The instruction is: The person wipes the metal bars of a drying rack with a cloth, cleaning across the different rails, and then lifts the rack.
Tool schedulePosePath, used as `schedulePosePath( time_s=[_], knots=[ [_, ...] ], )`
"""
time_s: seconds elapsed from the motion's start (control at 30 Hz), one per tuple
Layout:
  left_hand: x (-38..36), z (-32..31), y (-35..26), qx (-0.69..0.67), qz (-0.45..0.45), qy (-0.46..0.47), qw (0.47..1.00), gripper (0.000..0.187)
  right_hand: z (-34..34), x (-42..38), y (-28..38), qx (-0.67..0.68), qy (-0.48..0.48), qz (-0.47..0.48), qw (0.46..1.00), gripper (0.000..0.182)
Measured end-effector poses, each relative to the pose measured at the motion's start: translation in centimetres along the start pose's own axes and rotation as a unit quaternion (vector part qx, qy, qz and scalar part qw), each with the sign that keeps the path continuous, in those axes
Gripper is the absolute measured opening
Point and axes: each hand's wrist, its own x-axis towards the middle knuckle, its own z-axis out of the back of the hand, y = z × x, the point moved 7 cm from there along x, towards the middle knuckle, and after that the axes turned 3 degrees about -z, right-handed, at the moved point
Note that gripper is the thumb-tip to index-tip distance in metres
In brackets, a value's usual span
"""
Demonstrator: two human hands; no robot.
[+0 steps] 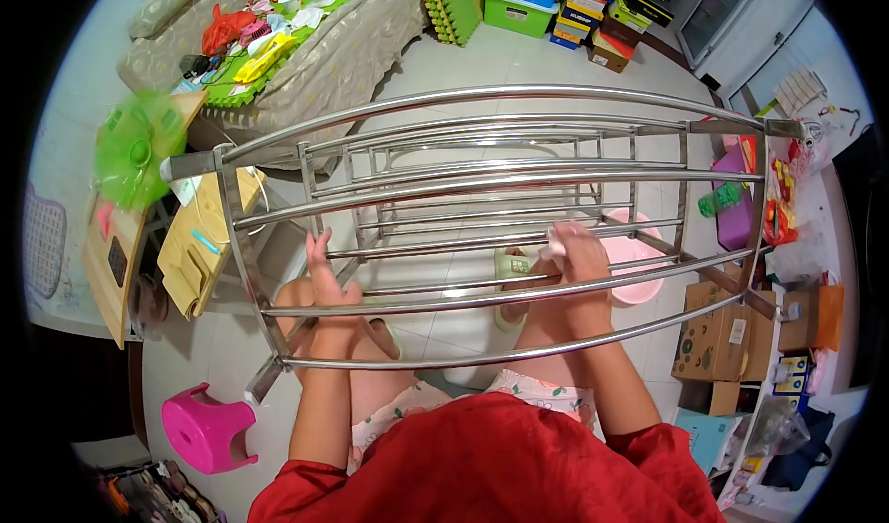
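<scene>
A metal rack (500,301) of silver tubes and flat side bars fills the middle of the view, spanning over my knees. Under its near bars, my left hand (329,282) has its fingers apart and holds nothing, close to the rack's left side. My right hand (576,254) reaches among the bars right of centre, its fingers closed round a small white cloth (556,245). The cloth lies near one of the inner tubes; whether it touches the metal I cannot tell.
A pink stool (206,428) stands at lower left, a pink basin (637,287) beyond my right hand. Cardboard boxes (708,338) line the right side. Wooden boards (213,231) and a green fan (139,152) are at left, a covered sofa (343,46) behind.
</scene>
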Motion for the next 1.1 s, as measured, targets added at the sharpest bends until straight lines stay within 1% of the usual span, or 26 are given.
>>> schedulePosePath(
  time_s=[0.07, 0.13, 0.17, 0.2, 0.23, 0.27, 0.3, 0.33, 0.37, 0.4, 0.43, 0.5, 0.57, 0.63, 0.67, 0.7, 0.77, 0.8, 0.83, 0.87, 0.9, 0.93, 0.97, 1.0, 1.03, 1.1],
  knots=[
    [-0.5, -0.5, -2.8, 0.175, -0.04, -0.027, 0.983, 0.08, 1.1, -1.6, 1.1, 0.084, 0.011, -0.066, 0.994, 0.03],
    [-1.5, -1.4, -4.6, 0.212, -0.061, -0.035, 0.975, 0.076, -1.5, -4.7, 0.8, 0.194, 0.016, -0.048, 0.98, 0.031],
    [-2.3, -1.5, -5.4, 0.25, -0.077, -0.04, 0.964, 0.073, -2.9, -6.1, 1.4, 0.14, 0.188, -0.051, 0.971, 0.031],
    [-3.1, -1.6, -5.2, 0.142, -0.086, -0.024, 0.986, 0.065, -1.6, -6.6, 3.6, 0.218, 0.127, 0.041, 0.967, 0.034],
    [-3.6, -1.1, -6.3, 0.146, -0.088, -0.033, 0.985, 0.065, -1.5, -6.9, 4.9, 0.27, 0.21, -0.003, 0.94, 0.038],
    [-4.1, -1.8, -7.5, 0.196, -0.084, 0.047, 0.976, 0.06, -0.8, -7.2, 6.2, 0.313, 0.223, 0.036, 0.923, 0.042],
    [-4.6, -2.2, -8.7, 0.242, -0.078, 0.128, 0.959, 0.055, 0.9, -6.4, 7.3, 0.314, 0.222, 0.043, 0.922, 0.042],
    [-4.7, -1.4, -9.9, 0.244, -0.081, 0.122, 0.959, 0.055, 2.6, -5.7, 9.0, 0.338, 0.282, 0.044, 0.897, 0.041],
    [-5.3, -2.1, -10.0, 0.155, 0.006, 0.24, 0.958, 0.05, 4.3, -5.0, 10.6, 0.358, 0.34, 0.045, 0.869, 0.04],
    [-6.6, -2.8, -10.3, 0.06, 0.092, 0.352, 0.93, 0.045, 6.2, -3.9, 11.6, 0.356, 0.338, 0.05, 0.87, 0.04],
    [-6.8, -2.4, -11.5, 0.06, 0.089, 0.347, 0.932, 0.045, 8.2, -2.4, 12.7, 0.343, 0.317, 0.084, 0.88, 0.039],
    [-7.7, -2.9, -15.9, -0.047, -0.039, 0.419, 0.906, 0.035, 10.6, 0.2, 13.8, 0.329, 0.292, 0.124, 0.89, 0.038],
    [-6.7, -2.0, -20.4, -0.055, -0.058, 0.409, 0.909, 0.031, 12.5, 2.7, 14.7, 0.335, 0.243, 0.175, 0.894, 0.03],
    [-5.8, -2.0, -22.4, -0.066, -0.074, 0.396, 0.913, 0.028, 11.3, 5.3, 14.3, 0.381, 0.267, 0.037, 0.884, 0.027],
    [-5.1, -1.6, -23.5, -0.068, -0.127, 0.344, 0.928, 0.026, 10.7, 6.4, 14.0, 0.373, 0.217, 0.034, 0.901, 0.024],
    [-4.4, -1.1, -24.5, -0.067, -0.177, 0.291, 0.938, 0.024, 10.1, 7.3, 14.4, 0.395, 0.206, 0.029, 0.895, 0.02],
    [-3.4, -0.8, -24.6, -0.046, -0.165, 0.256, 0.952, 0.023, 9.6, 8.5, 15.0, 0.356, 0.164, 0.078, 0.917, 0.017],
    [-2.8, -0.4, -24.6, -0.028, -0.152, 0.229, 0.961, 0.022, 9.3, 8.9, 15.4, 0.359, 0.168, 0.084, 0.914, 0.017],
    [-2.3, -0.4, -24.8, -0.024, -0.148, 0.224, 0.963, 0.022, 8.5, 9.2, 15.0, 0.392, 0.188, 0.02, 0.9, 0.016],
    [-1.3, 0.1, -24.7, -0.047, -0.115, 0.187, 0.974, 0.022, 7.6, 9.5, 14.5, 0.423, 0.208, -0.045, 0.881, 0.016],
    [-0.2, 0.6, -24.5, -0.071, -0.083, 0.151, 0.983, 0.022, 7.0, 9.8, 14.5, 0.426, 0.211, -0.042, 0.879, 0.016],
    [0.9, 0.6, -24.4, -0.068, -0.083, 0.148, 0.983, 0.022, 7.3, 10.5, 14.3, 0.405, 0.149, 0.0, 0.902, 0.016],
    [2.3, 0.8, -23.7, -0.102, -0.05, 0.13, 0.985, 0.021, 7.9, 11.2, 14.5, 0.381, 0.085, 0.042, 0.92, 0.016],
    [3.1, 0.9, -23.3, -0.137, -0.018, 0.112, 0.984, 0.021, 8.5, 11.8, 15.3, 0.394, 0.065, 0.042, 0.916, 0.015],
    [3.4, 0.8, -23.5, -0.135, -0.02, 0.111, 0.984, 0.021, 8.1, 12.7, 15.5, 0.396, 0.064, 0.045, 0.915, 0.015],
    [3.2, -1.1, -24.2, -0.114, -0.026, 0.199, 0.973, 0.019, 9.3, 13.9, 16.6, 0.261, -0.085, 0.183, 0.944, 0.013]
  ],
)
